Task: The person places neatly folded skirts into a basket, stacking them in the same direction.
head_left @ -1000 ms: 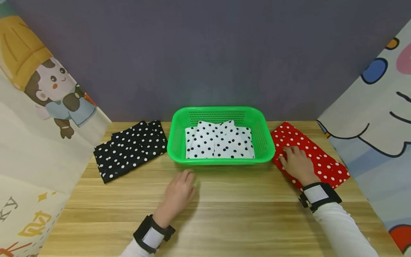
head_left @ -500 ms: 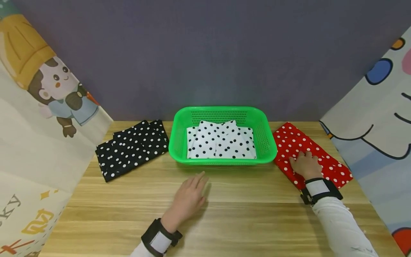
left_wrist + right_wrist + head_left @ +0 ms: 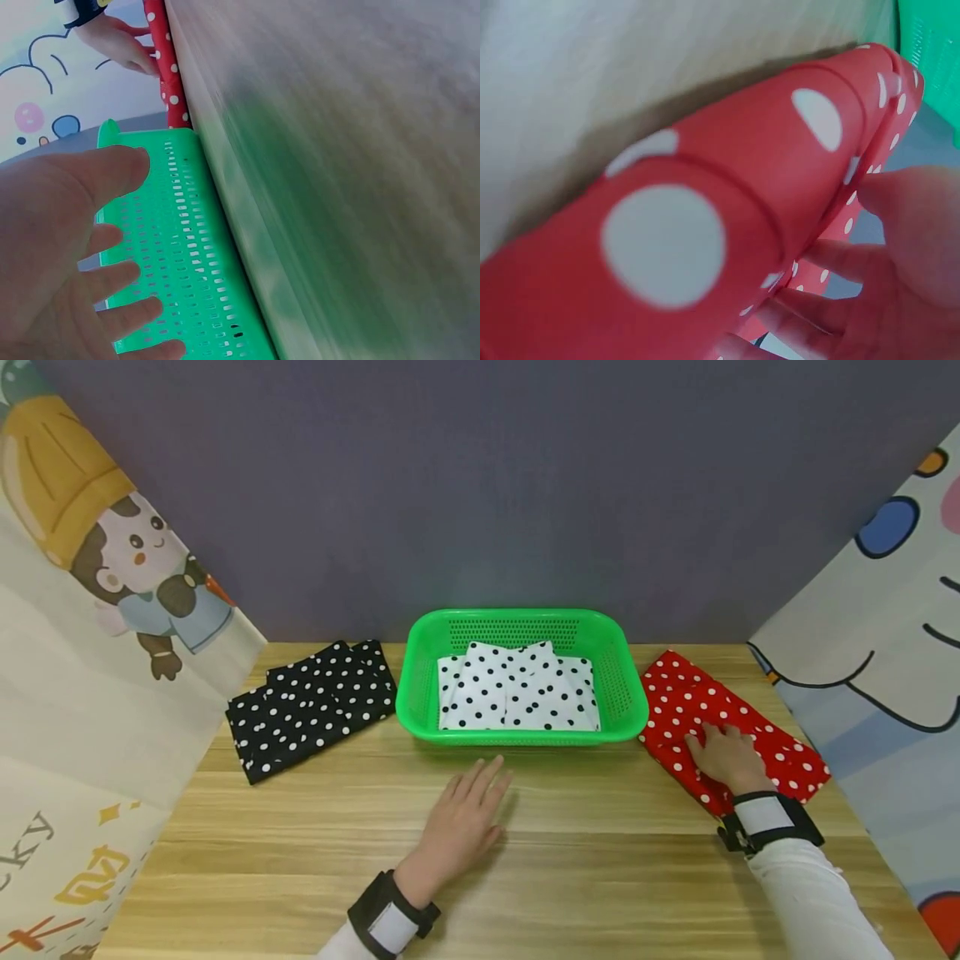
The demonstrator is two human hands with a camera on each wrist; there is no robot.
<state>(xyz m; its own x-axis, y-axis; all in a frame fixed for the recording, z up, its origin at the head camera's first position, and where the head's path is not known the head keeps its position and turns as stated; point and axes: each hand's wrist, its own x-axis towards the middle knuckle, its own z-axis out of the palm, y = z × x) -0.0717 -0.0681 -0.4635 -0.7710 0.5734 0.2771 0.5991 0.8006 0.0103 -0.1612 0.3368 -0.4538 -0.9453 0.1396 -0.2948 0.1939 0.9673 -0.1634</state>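
My left fingers (image 3: 484, 778): free, spread near the basket (image 3: 517, 738), likely there to contain the white cloth (image 3: 519, 693). Right fingers (image 3: 717, 742): relaxed on red cloth (image 3: 686, 702), probably steadying it.

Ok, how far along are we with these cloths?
Looks done: the white cloth lies in the green basket. In hand: the right hand touches the red cloth; the left hand holds nothing. Probably remaining: the red cloth and the black cloth, which both lie on the table outside the basket.
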